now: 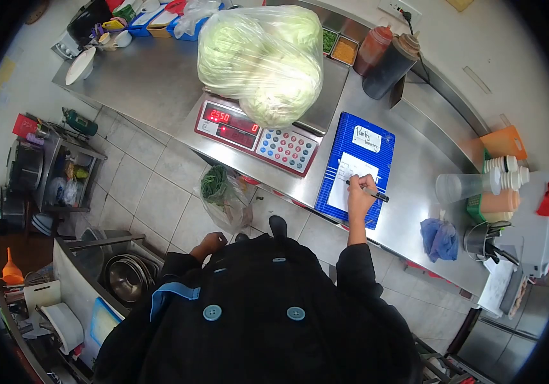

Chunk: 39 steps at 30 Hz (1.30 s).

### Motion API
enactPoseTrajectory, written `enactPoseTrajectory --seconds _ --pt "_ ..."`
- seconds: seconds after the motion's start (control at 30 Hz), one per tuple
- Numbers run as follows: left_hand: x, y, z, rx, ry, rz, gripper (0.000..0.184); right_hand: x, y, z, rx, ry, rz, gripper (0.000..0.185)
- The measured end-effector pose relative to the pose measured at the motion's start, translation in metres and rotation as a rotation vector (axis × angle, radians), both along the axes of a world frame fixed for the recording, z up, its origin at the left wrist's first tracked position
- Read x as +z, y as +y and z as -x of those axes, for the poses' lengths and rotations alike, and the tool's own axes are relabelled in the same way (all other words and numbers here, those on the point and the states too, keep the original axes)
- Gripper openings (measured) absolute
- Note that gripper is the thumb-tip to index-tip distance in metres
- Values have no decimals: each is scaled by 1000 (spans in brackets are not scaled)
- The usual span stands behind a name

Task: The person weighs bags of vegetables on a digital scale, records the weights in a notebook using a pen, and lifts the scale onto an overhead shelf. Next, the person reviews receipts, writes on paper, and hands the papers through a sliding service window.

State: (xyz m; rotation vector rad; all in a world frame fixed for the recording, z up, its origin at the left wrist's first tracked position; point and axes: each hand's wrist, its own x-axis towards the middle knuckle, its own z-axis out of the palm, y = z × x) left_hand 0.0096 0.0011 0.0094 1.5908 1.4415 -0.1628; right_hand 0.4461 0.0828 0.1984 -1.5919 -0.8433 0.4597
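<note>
My right hand (360,195) is closed around a black marker (377,194), its tip on a white paper (345,185). That paper lies on a blue notebook (386,147) with a handwritten label, at the counter's front edge. Left of the notebook is a red and white digital scale (255,137) with lit red digits. On the scale rests a clear plastic bag of pale green cabbages (262,61). My left hand (209,244) hangs low beside my body, fingers curled, near a plastic bag of green vegetables (220,198); whether it holds anything is hidden.
Two sauce bottles (389,64) stand behind the notebook. Right of it on the steel counter (409,185) are a crumpled blue cloth (439,239), a utensil holder (477,240) and stacked cups (505,182). Metal bowls (127,278) sit at lower left.
</note>
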Motion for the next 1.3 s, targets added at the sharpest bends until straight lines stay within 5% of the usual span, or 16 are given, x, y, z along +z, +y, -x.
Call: enactPoseTrajectory --seconds 0.33,0.5,0.8,0.9,1.3 --pt "1 1 0 22 6 30 21 -10 -1 -12 62 -147 46 27" --pt "-9 -1 6 -27 -46 -48 21 5 -6 -11 89 21 33 26" --pt "-3 4 -5 -42 -18 -32 22 2 -8 -14 54 -147 102 27" --pt "-9 2 -1 -43 -11 -18 22 1 -8 -18 29 17 15 27" --pt "-4 1 -5 -13 11 2 20 -4 -10 -20 -34 -25 38 25"
